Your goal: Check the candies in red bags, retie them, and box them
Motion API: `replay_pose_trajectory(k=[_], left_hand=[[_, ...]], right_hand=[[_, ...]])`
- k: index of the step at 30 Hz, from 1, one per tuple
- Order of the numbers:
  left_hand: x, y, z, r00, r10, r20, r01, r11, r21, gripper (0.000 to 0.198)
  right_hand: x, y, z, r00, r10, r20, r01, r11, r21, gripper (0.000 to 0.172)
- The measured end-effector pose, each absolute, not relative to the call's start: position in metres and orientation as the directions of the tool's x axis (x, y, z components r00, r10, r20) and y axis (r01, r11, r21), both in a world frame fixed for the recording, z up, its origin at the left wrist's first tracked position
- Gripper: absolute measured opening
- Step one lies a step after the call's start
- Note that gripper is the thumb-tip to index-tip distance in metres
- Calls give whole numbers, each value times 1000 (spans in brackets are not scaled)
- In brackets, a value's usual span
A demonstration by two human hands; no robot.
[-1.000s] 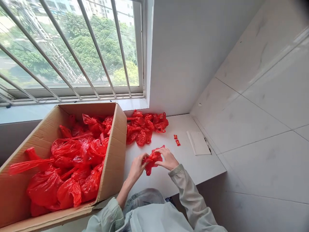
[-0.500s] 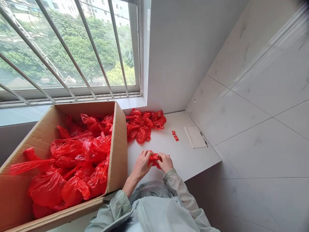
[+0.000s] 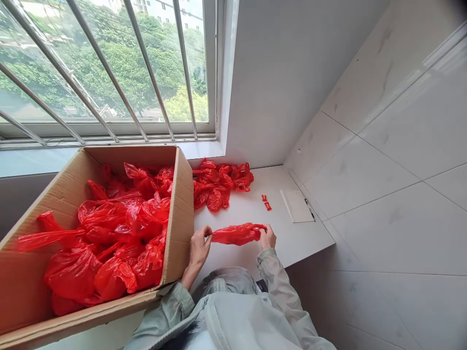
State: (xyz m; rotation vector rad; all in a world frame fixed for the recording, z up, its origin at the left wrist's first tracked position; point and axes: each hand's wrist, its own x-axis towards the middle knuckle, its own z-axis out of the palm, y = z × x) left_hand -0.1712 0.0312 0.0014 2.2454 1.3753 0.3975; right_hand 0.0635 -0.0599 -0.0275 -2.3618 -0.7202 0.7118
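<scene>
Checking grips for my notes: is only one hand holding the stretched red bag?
No, the left hand and the right hand each pinch one end of the red bag.

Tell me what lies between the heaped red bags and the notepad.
Two small red packets lie there on the white table, in the head view.

Plain room (image 3: 280, 73), barred window (image 3: 120, 68), pale tiles (image 3: 383, 180)

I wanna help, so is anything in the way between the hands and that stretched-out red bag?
Nothing visible is. The left hand holds one end of the stretched-out red bag, and the right hand holds the other.
</scene>
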Motion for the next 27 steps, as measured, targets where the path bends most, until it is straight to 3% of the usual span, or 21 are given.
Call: replay_pose_trajectory(k=[5,9,15,23,27], left_hand=[[-166,32,-12,407,913,21,751,-348,561,30],[-150,27,-13,548,835,38,668,-465,581,36],[-134,19,-11,711,703,22,496,-524,692,20],[-157,41,25,478,878,-12,463,-241,853,29],[-155,33,56,455,891,-8,474,-234,849,16]], right_hand=[[65,-61,-46,625,657,-423,326,-711,-623,29],[49,-63,-55,561,710,-425,379,-677,-631,28],[41,-56,-52,575,745,-337,323,-586,-743,25],[73,-47,-37,677,649,-348,28,-495,-868,29],[65,-48,-25,670,661,-339,9,-464,-886,34]])
